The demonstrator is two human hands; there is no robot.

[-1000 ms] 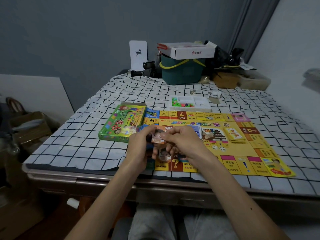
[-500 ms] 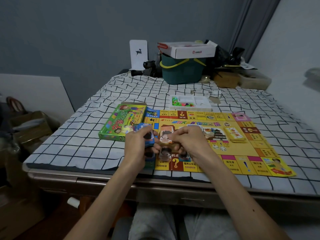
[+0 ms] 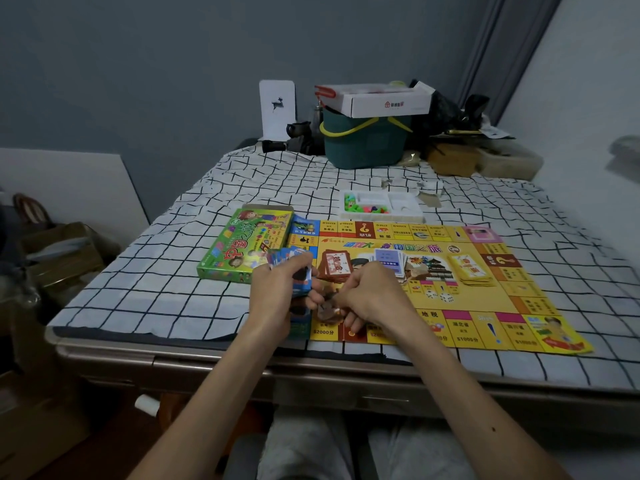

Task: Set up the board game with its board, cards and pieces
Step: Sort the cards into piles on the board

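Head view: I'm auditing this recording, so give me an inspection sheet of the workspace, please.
Surface: checked cloth on table.
Job's things: yellow board spread out; red card stack, blue card pile, yellow card stack and dice on it; green game box at its left; tray of pieces behind.
Clutter: green bucket with white box on top, at the far edge.
Hands: left hand holds blue cards; right hand pinches a small brownish item, blurred.
Cables: nothing seen.
Surroundings: grey wall, cardboard boxes left.

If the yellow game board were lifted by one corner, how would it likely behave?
Probably floppy: the game board looks paper-thin against the cloth. Lifting would likely spill the red card stack and roll the dice lying on it.
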